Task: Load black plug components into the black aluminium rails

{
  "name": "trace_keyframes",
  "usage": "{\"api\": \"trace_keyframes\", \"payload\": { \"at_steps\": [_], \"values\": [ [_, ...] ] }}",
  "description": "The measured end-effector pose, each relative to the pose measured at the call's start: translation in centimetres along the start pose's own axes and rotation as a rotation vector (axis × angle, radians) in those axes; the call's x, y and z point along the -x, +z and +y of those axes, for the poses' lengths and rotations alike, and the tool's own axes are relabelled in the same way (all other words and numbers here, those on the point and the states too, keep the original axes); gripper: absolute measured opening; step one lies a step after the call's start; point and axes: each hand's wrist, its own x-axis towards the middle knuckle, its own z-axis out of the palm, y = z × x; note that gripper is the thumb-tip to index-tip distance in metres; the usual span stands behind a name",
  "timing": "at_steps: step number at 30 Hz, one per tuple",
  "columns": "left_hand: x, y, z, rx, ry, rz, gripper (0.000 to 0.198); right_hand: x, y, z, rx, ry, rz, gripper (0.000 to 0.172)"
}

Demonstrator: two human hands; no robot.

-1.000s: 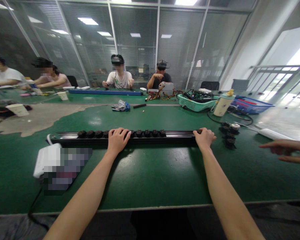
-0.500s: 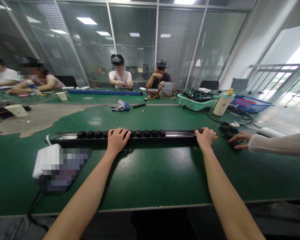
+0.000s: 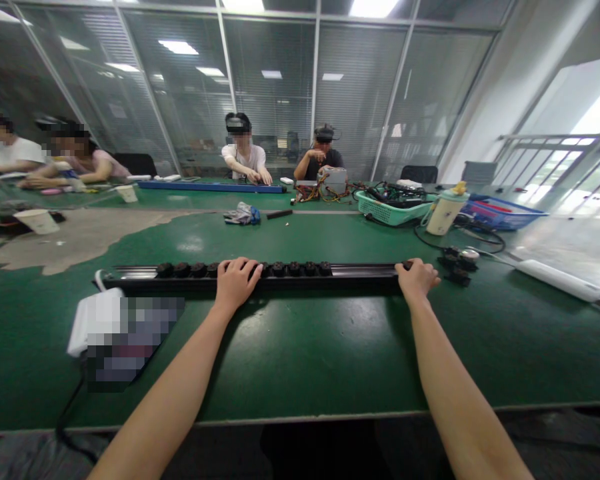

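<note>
— Edges and room?
— Desk: near edge at 6 o'clock, pale-lipped. Green surface runs from that edge up to my black rail, which lies crosswise at 12, ends at about 10:30 and 1. Left end: tight, with a white box just beside it at 10. Right end: some room, then a cluster of black parts between 1 and 2, apart from the rail.
— Materials and shapes?
— Rail: long, straight, dark, glossy along its top. Round black pieces: squat, in a row on the rail, some hidden under my hand. Desk: smooth, with a sheen. Basket, at 1: green, perforated.
— Grip?
— Left grip, at 11: fingers bent over rail and row; whether it clamps, I cannot tell. Right grip, at 1: closed with thumb and fingers about a small dark piece at the rail's right end.
</note>
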Motion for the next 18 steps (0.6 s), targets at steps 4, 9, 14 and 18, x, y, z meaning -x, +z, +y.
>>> {"api": "trace_keyframes", "payload": {
  "at_steps": [4,9,14,18],
  "values": [
    [0.0,0.0,-0.1,-0.012,-0.001,0.001,0.045,-0.5,-0.1,0.4,0.029,0.016,-0.025,0.044],
    [0.1,0.0,-0.1,-0.032,0.010,0.012,0.044,-1.3,0.0,0.8,0.054,0.003,-0.036,0.044],
    [0.0,-0.1,0.0,-0.027,0.010,0.009,0.044,-2.2,0.0,1.3,0.062,-0.032,-0.072,0.044],
    [0.0,-0.1,0.0,0.001,-0.001,0.005,0.045,-2.8,0.0,2.0,0.047,-0.100,-0.108,0.041]
  ]
}}
